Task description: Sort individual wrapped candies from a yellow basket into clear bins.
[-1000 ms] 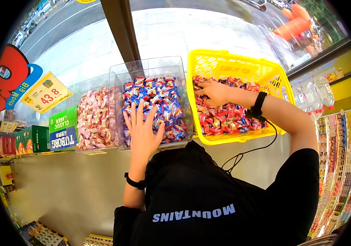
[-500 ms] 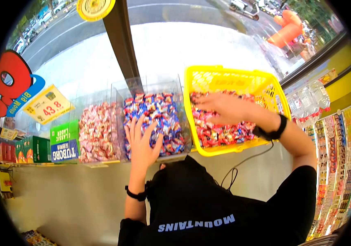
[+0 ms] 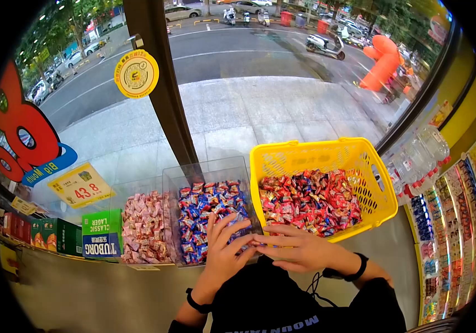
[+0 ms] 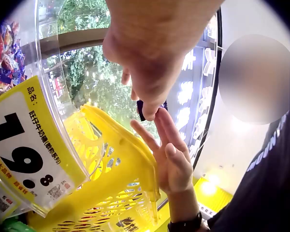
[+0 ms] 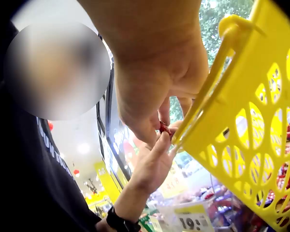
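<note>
My left hand (image 3: 224, 255) and right hand (image 3: 299, 251) meet low over the front edges of the clear bin (image 3: 204, 167) and the yellow basket (image 3: 327, 146). Between their fingertips is one small wrapped candy (image 5: 164, 128), red in the right wrist view; dark wrapper (image 4: 140, 110) shows beside my left fingertip in the left wrist view. Thumb and fingers of both hands pinch it, hiding most of it. Red-wrapped candies (image 3: 310, 200) fill the basket's floor, and blue-and-red candies (image 3: 210, 200) fill the bin beside it.
Left of the bin are pink-wrapped candies (image 3: 144, 227), a green Tuborg box (image 3: 102, 236) and a 43.8 price sign (image 3: 81, 191). Water bottles (image 3: 421, 161) stand right of the basket, before packed shelves (image 3: 454, 233). A window post (image 3: 163, 89) rises behind the bins.
My right hand has come out of the basket to meet my left at the front edge, and a candy is now between them. The head view has tilted up, showing more street.
</note>
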{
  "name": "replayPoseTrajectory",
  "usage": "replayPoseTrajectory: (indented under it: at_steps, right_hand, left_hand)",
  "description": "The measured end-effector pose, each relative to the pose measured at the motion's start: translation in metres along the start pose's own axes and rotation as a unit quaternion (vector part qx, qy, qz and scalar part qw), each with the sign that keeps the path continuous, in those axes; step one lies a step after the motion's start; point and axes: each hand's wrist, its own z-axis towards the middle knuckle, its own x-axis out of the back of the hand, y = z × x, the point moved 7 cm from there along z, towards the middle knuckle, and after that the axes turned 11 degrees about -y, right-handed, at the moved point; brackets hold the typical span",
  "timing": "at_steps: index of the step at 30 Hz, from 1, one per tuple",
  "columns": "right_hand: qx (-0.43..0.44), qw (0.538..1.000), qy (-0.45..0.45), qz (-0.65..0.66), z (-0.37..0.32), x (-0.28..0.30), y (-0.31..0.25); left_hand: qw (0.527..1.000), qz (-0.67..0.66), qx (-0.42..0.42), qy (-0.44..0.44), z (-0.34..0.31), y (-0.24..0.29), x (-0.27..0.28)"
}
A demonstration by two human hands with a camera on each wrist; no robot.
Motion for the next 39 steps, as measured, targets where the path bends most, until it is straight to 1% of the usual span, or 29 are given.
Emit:
replayPoseTrajectory:
  at_steps: [4,7,8,11,12,15,17,19,21,22,24,28,31,36,39]
  right_hand:
    - [-0.004,0.998,0.06,-0.008,-0.002,0.0,0.008]
    - [-0.077,0.988,0.121,-0.051,-0.01,0.003,0.023]
    - [-0.097,0.984,0.146,-0.038,-0.01,0.008,0.025]
    - [-0.102,0.982,0.149,-0.049,-0.003,0.012,0.017]
    - [-0.078,0.985,0.144,-0.058,-0.002,0.009,0.013]
    - [-0.076,0.981,0.155,-0.086,-0.006,0.005,0.012]
    - [-0.088,0.98,0.169,-0.058,-0.009,0.006,0.018]
    - [-0.11,0.976,0.181,-0.048,-0.011,0.008,0.019]
    - [-0.116,0.973,0.191,-0.063,-0.013,0.006,0.02]
    - [-0.118,0.972,0.193,-0.066,-0.014,0.006,0.019]
    - [-0.123,0.972,0.19,-0.067,-0.015,0.006,0.022]
    - [-0.078,0.977,0.19,-0.056,-0.014,0.004,0.019]
    - [-0.054,0.979,0.186,-0.056,-0.012,0.005,0.013]
    - [-0.05,0.979,0.182,-0.076,-0.011,0.005,0.01]
    - [-0.056,0.979,0.164,-0.11,-0.008,0.006,0.006]
  left_hand:
    - [1.0,0.023,-0.005,0.018,0.001,0.002,-0.001]
    - [0.999,0.045,-0.009,0.013,0.001,0.004,-0.004]
    - [0.999,0.047,-0.012,0.008,0.002,0.006,-0.003]
    - [0.998,0.054,-0.013,-0.011,0.007,0.015,-0.003]
    - [0.997,0.067,-0.015,-0.021,0.011,0.017,-0.002]
    - [0.995,0.086,-0.026,-0.038,0.015,0.021,-0.005]
    - [0.995,0.079,-0.043,-0.036,0.012,0.017,-0.01]
    - [0.995,0.078,-0.042,-0.04,0.012,0.018,-0.011]
    - [0.996,0.07,-0.038,-0.037,0.01,0.016,-0.013]
    - [0.994,0.086,-0.043,-0.046,0.01,0.016,-0.013]
    - [0.996,0.064,-0.033,-0.052,0.01,0.016,-0.015]
    - [0.997,-0.006,-0.009,-0.081,0.014,0.016,-0.015]
    - [0.996,-0.025,-0.006,-0.087,0.012,0.014,-0.02]
    - [0.996,-0.052,-0.003,-0.071,0.012,0.014,-0.018]
    - [0.996,-0.061,-0.002,-0.059,0.008,0.012,-0.019]
